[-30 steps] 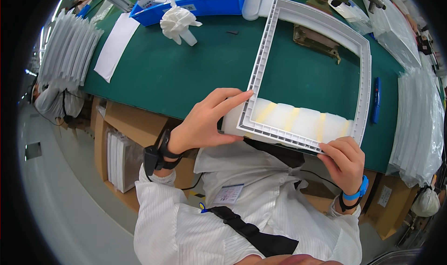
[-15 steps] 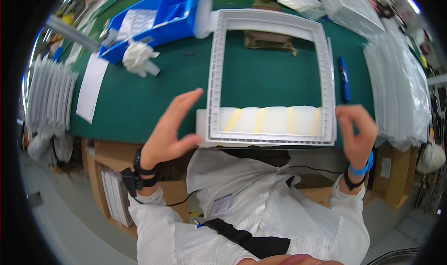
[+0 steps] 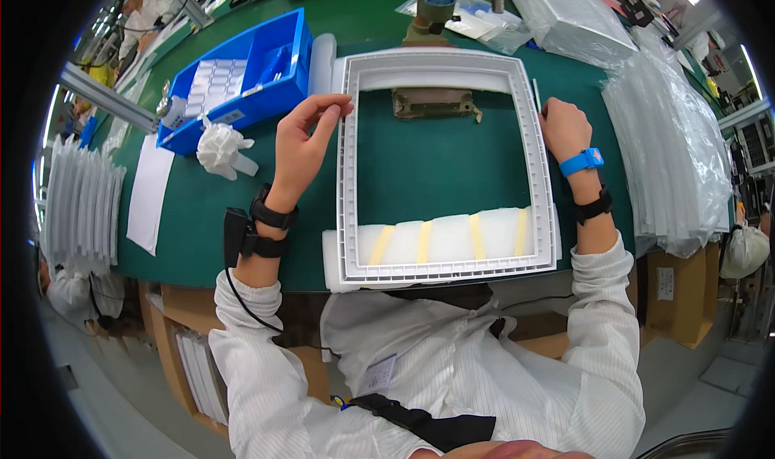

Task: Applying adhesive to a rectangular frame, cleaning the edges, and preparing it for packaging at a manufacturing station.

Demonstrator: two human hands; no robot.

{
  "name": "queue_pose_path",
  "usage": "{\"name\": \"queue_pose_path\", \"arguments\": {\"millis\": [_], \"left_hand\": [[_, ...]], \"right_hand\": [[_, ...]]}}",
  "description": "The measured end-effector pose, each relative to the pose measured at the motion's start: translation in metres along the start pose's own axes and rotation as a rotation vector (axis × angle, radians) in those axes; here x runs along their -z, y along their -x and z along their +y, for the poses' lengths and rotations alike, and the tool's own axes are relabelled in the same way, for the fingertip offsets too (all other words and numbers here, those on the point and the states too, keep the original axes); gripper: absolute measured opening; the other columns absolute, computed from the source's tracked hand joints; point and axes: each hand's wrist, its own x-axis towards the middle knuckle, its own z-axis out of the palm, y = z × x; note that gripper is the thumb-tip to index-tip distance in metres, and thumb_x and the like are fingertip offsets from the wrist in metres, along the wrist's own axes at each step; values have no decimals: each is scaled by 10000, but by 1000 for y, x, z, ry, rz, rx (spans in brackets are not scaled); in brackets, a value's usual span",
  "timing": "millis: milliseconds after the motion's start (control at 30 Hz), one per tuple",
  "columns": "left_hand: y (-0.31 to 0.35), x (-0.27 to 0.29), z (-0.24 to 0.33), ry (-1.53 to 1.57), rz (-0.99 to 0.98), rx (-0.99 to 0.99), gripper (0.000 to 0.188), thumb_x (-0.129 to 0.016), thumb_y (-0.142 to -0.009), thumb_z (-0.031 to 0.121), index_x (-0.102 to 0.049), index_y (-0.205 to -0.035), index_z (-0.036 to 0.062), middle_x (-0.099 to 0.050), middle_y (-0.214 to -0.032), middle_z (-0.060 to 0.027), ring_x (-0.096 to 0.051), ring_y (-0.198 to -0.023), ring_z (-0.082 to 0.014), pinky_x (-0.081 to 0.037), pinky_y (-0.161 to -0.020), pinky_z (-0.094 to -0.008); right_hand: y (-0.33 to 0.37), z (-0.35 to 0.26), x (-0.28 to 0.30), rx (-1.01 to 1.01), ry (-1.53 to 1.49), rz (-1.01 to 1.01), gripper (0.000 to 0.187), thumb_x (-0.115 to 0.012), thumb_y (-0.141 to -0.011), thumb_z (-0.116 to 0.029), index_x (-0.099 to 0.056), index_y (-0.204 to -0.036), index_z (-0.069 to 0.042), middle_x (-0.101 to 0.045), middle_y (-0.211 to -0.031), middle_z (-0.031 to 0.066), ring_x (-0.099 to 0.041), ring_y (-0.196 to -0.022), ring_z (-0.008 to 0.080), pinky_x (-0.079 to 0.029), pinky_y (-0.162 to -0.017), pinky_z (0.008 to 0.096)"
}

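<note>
A white rectangular plastic frame (image 3: 349, 176) lies before me, its near side over a white foam roll (image 3: 452, 237) with yellow tape bands. My left hand (image 3: 303, 148) is at the frame's far left side, fingers bent, fingertips and thumb closed on its outer edge. Beside the far right side, my right hand (image 3: 567, 129) is curled closed, with its fingertips close to a thin white strip (image 3: 536, 94) along the frame. What its fingers hold, if anything, is hidden. A green metal press (image 3: 436, 11) stands behind the frame, and its base (image 3: 436, 104) shows through the opening.
A blue divided bin (image 3: 303, 55) with white parts stands far left, near a crumpled white glove (image 3: 222, 148) and a white sheet (image 3: 149, 197). Stacked wrapped panels (image 3: 666, 144) line the right, and more panels (image 3: 81, 205) the left. The green table's (image 3: 299, 253) edge runs in front of me.
Both hands have moved farther away along the frame's sides. My left hand has gone from spread to closed at the edge. The blue pen at right no longer shows. The view has shifted.
</note>
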Motion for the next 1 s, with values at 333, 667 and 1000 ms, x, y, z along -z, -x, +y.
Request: {"name": "queue_pose_path", "arguments": {"millis": [333, 667, 1000], "left_hand": [[4, 1, 23, -281, 70, -342, 157, -602, -841, -31, -697, -963, -4, -689, -854, -74, -644, -773, -146, -488, -717, -238], [-29, -16, 103, -5, -257, -347, 315, -538, -969, 80, -568, -1267, -15, -656, -1016, -92, -619, -973, -150, -469, -880, -274], [-32, -42, 109, 416, -333, -315, 291, -444, -1032, 182, -505, -1220, -31, -618, -1075, -100, -595, -1002, -171, -486, -881, -317]], "right_hand": [[1, 16, 27, -132, -253, 369, 242, -657, -800, -297, -672, -853, -61, -696, -764, 113, -683, -705, 301, -538, -654, 415], [43, -61, 124, 385, -728, 784, 152, -689, -766, -9, -639, -906, -41, -630, -732, 22, -593, -590, 87, -457, -519, 216], [50, -128, 107, 772, -973, 288, 189, -681, -814, 19, -655, -993, -36, -671, -864, 48, -643, -727, 126, -480, -571, 234]]}}
